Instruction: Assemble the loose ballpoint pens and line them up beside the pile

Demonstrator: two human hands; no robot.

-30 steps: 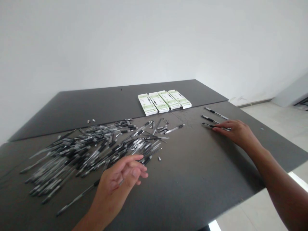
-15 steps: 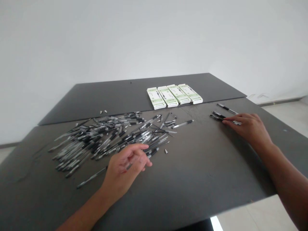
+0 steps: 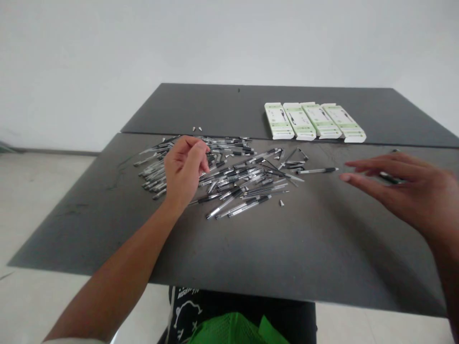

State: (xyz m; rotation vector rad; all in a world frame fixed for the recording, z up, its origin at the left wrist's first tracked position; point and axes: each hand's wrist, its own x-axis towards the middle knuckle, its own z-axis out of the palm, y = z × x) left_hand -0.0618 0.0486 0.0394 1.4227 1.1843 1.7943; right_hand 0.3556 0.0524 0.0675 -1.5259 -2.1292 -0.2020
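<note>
A large heap of black and clear pens [image 3: 229, 177] is spread over the middle of the dark table [image 3: 272, 248]. My left hand [image 3: 184, 167] hovers over the left part of the heap, fingers curled loosely downward, with nothing visible in them. My right hand [image 3: 405, 191] is raised above the table at the right, fingers stretched out and empty. A pen [image 3: 389, 177] lies on the table behind its fingers. One single pen [image 3: 317, 170] lies apart, between the heap and my right hand.
Several white and green pen boxes [image 3: 313, 122] lie side by side at the back right. Small loose caps [image 3: 197, 128] lie behind the heap, and one cap [image 3: 281, 203] in front of it. A white wall rises behind the table. Green fabric [image 3: 233, 329] shows below the table's front edge.
The view has swung left. My left hand moved forward from the heap's near edge to over the pens. My right hand lifted off the pens at the right and came toward me.
</note>
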